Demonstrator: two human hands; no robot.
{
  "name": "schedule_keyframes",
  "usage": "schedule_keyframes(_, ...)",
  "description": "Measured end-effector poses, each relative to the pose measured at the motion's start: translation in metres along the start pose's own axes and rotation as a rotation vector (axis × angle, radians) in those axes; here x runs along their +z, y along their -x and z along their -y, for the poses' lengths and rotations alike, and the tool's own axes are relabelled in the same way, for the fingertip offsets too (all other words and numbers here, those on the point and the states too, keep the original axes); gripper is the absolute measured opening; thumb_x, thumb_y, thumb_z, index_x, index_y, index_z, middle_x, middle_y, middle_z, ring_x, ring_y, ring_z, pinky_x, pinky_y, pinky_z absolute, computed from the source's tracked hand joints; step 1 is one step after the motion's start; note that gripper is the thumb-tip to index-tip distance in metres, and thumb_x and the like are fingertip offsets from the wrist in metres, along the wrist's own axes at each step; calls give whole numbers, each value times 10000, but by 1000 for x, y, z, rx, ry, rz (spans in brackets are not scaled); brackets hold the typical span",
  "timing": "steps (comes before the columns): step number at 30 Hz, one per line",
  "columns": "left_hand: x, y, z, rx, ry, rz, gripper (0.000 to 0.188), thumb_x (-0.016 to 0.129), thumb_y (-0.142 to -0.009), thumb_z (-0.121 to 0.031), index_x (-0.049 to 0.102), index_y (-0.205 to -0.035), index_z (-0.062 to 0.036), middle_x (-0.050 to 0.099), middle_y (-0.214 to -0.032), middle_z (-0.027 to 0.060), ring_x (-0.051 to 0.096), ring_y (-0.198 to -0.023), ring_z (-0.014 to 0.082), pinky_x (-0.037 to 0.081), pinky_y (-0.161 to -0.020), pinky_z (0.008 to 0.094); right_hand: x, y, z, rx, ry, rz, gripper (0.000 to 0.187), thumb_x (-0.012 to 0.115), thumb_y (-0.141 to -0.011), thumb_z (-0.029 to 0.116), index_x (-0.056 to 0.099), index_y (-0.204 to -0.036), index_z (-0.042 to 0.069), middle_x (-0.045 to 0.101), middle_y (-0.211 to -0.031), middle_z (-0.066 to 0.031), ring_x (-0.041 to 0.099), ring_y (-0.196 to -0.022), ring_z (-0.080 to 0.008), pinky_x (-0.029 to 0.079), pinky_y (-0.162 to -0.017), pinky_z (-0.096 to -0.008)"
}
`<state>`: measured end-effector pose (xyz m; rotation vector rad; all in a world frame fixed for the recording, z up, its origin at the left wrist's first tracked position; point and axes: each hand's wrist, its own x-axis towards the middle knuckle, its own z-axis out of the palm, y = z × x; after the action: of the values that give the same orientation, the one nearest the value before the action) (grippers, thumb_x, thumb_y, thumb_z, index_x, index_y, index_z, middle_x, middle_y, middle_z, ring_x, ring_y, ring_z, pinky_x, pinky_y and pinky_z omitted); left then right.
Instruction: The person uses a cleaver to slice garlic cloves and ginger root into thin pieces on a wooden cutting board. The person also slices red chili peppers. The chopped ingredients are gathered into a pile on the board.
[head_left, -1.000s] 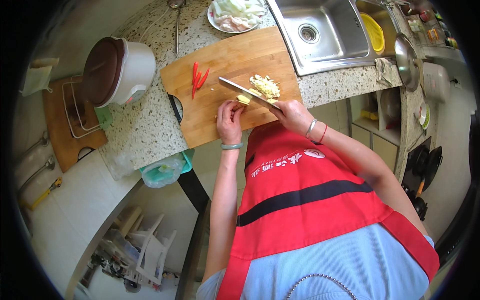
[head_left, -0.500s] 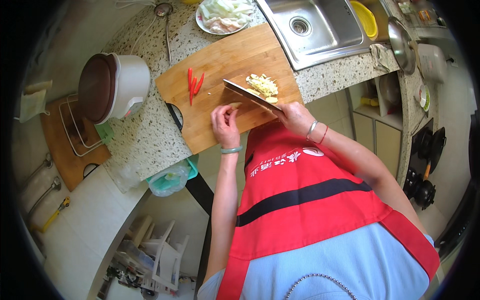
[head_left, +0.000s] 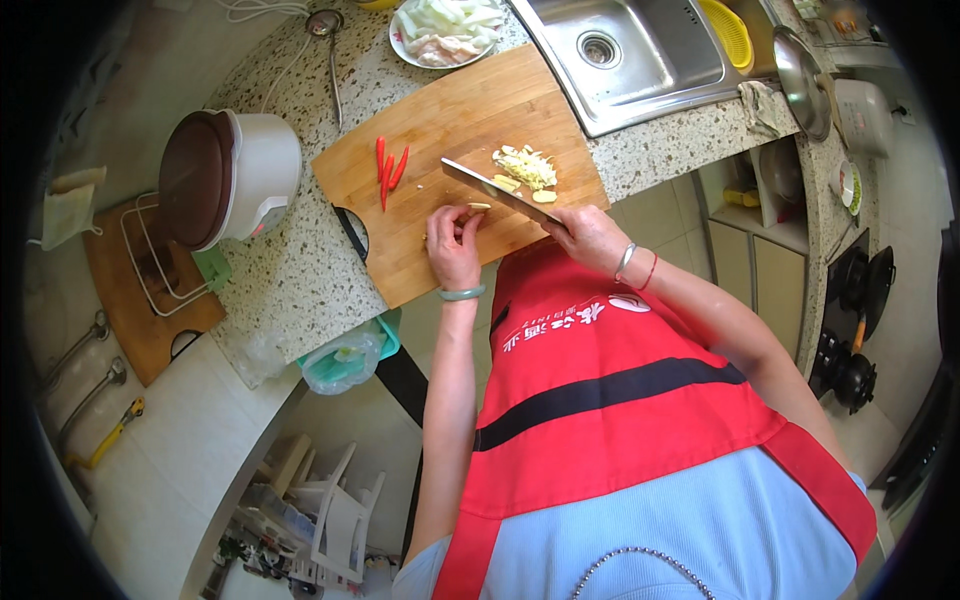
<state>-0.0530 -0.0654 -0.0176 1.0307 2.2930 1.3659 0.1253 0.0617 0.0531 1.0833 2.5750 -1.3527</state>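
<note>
Speckled desk (head_left: pixel 290 290) with wooden board (head_left: pixel 480 100). Left hand (head_left: pixel 455 248): fingers bunched against a pale slice (head_left: pixel 480 206) above the board, pinch unclear; probably light, firm, slick, best held by its edges. Right hand (head_left: pixel 588 237): wrapped around a knife (head_left: pixel 508 196) handle. Beyond: chopped pieces (head_left: pixel 525 167).

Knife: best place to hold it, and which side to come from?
I'd take the knife by its near-right end, coming from the right. The right grip wraps that end, while the long blade slants far-left over the chopping board. The left side looks worse: the left grip sits close by.
</note>
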Motion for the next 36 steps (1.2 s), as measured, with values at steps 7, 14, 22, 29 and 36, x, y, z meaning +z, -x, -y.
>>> schedule_keyframes(7, -14, 11, 11, -69, -12, -45, 166, 752, -804, -23, 658, -940, -37, 571, -939, 45, 493, -653, 124, 436, -602, 261, 9, -2, 13, 7, 144, 147, 254, 549, -942, 257, 639, -871, 30, 650, -770, -236, 635, -750, -428, 504, -684, -514)
schedule_keyframes(14, -10, 16, 9, -20, 12, -195, 143, 760, -790, -6, 669, -896, -37, 563, -958, 65, 559, -784, 155, 480, -645, 262, 12, -1, 14, 0, 163, 160, 249, 545, -945, 259, 646, -909, 34, 655, -773, -236, 645, -760, -421, 510, -692, -516)
schedule_keyframes(22, 4, 22, 14, 6, 9, -317, 166, 767, -751, 38, 640, -828, -36, 555, -943, 87, 579, -840, 238, 508, -692, 346, -1, -1, 29, 4, 123, 211, 260, 549, -946, 250, 650, -889, 18, 653, -778, -249, 644, -765, -427, 512, -702, -514)
schedule_keyframes(29, 4, 26, 14, -46, 73, -317, 150, 765, -769, 31, 624, -807, -8, 557, -941, 84, 571, -859, 220, 495, -734, 327, -11, 1, 39, 54, 66, 288, 262, 556, -944, 234, 647, -893, -6, 656, -804, -259, 640, -792, -439, 509, -718, -518)
schedule_keyframes(36, 6, 27, 18, -41, 49, -316, 152, 763, -776, 24, 620, -813, -12, 561, -944, 88, 576, -866, 226, 496, -735, 335, -2, -11, 43, 54, 140, 303, 231, 547, -930, 197, 646, -887, -7, 658, -800, -262, 646, -786, -438, 514, -711, -517)
